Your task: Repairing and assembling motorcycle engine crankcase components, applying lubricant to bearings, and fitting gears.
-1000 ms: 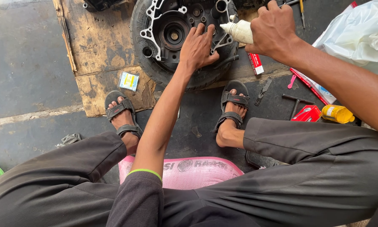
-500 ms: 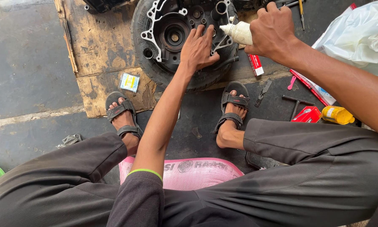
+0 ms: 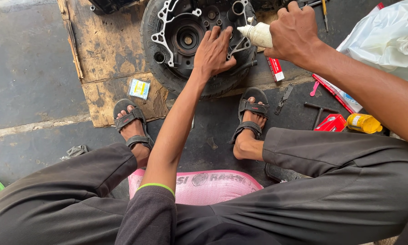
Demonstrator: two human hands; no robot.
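A dark metal engine casing (image 3: 181, 31) lies inside a black tyre (image 3: 163, 68) on stained cardboard (image 3: 104, 50). My left hand (image 3: 214, 51) rests flat on the casing's right edge, fingers spread. My right hand (image 3: 295, 32) grips a white squeeze tube (image 3: 257, 34) with its nozzle pointing left at the casing's rim, just above my left fingers.
My sandalled feet (image 3: 132, 124) (image 3: 250, 120) flank the tyre. A small blue-and-white packet (image 3: 139, 88) lies on the cardboard. At the right are a red-and-white box (image 3: 275, 69), a red box (image 3: 330, 123), a yellow bottle (image 3: 363, 123), a T-handle tool (image 3: 318, 110) and a white plastic bag (image 3: 385, 38). I sit on a pink sack (image 3: 199, 183).
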